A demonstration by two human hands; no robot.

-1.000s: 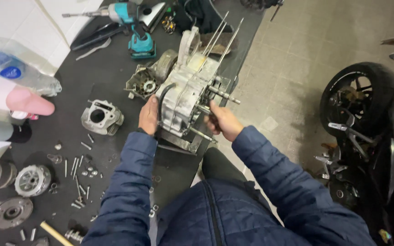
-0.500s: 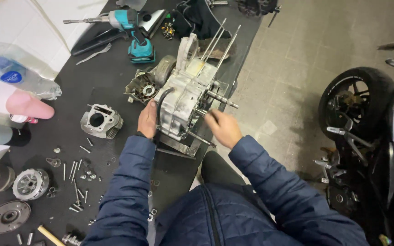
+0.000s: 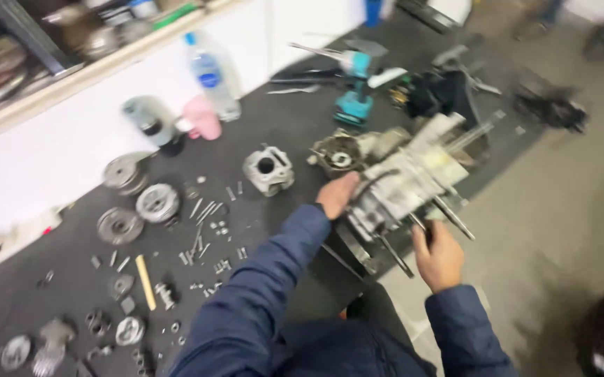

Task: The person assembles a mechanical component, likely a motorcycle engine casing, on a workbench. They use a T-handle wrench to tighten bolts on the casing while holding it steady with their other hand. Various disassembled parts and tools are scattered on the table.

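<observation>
A: We've got our left hand (image 3: pixel 337 194) braced on the grey cast-metal engine case (image 3: pixel 403 192) at the edge of the dark table (image 3: pixel 71 279), and our right hand (image 3: pixel 438 257) curled round one of its long steel studs (image 3: pixel 448 215).

B: Looks mid-teardown. We'd keep that case steady; the loose bolts (image 3: pixel 204 213) and grey metal cylinder (image 3: pixel 267 169) lie well apart.

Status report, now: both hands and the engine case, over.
Left hand on the engine case, near side. Right hand gripping a long stud on its end. Loose bolts and a cylinder lie apart, left. Picture blurred.
</observation>
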